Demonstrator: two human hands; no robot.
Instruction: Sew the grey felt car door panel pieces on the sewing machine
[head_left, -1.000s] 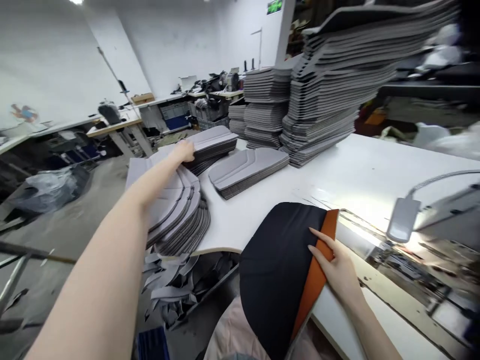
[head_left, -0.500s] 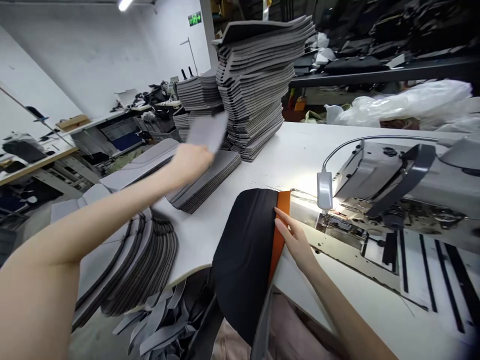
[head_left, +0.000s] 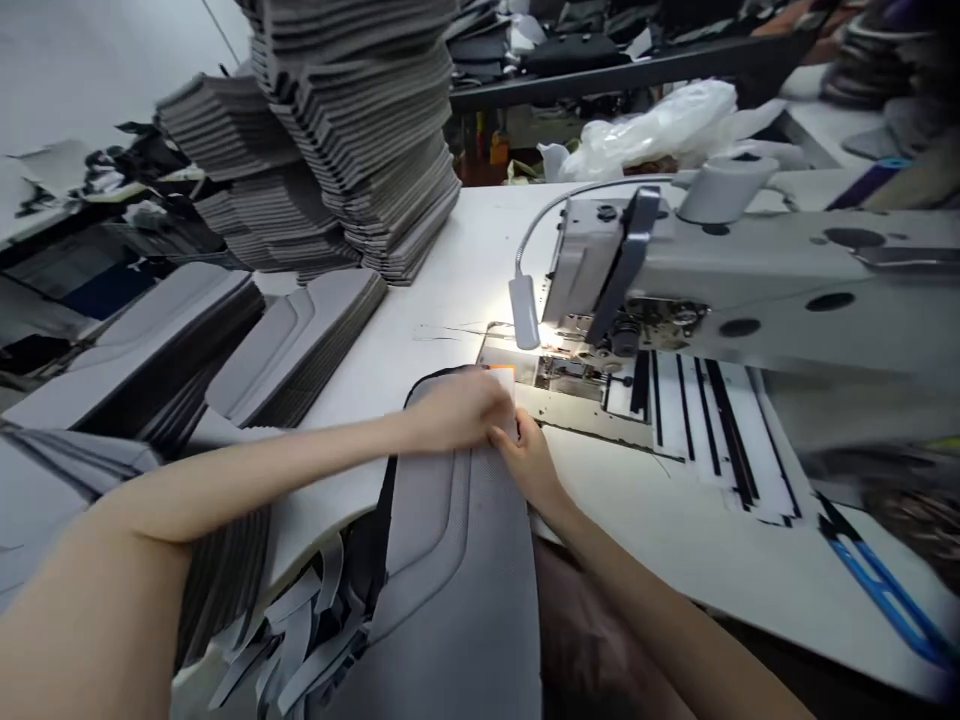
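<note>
A grey padded fabric panel with curved stitched lines lies over a black panel, whose dark edge shows along the left and top. A bit of orange strip peeks out at the top right corner. My left hand, slightly blurred, is closed on the upper edge of the grey panel. Beside it, my right hand pinches the panel's right edge, thumb close to the left fingers. Just beyond them stands the sewing machine, its needle area lit by a small lamp.
Tall piles of grey panels rise at the back left, with lower stacks in front. Grey offcut strips hang below the table edge. Blue-handled snips lie at the right. Clear plastic bags sit behind the machine.
My left hand has come from the stacks to the right with the grey panel, which now covers the black one. My right hand remains at the edge. The view has turned right.
</note>
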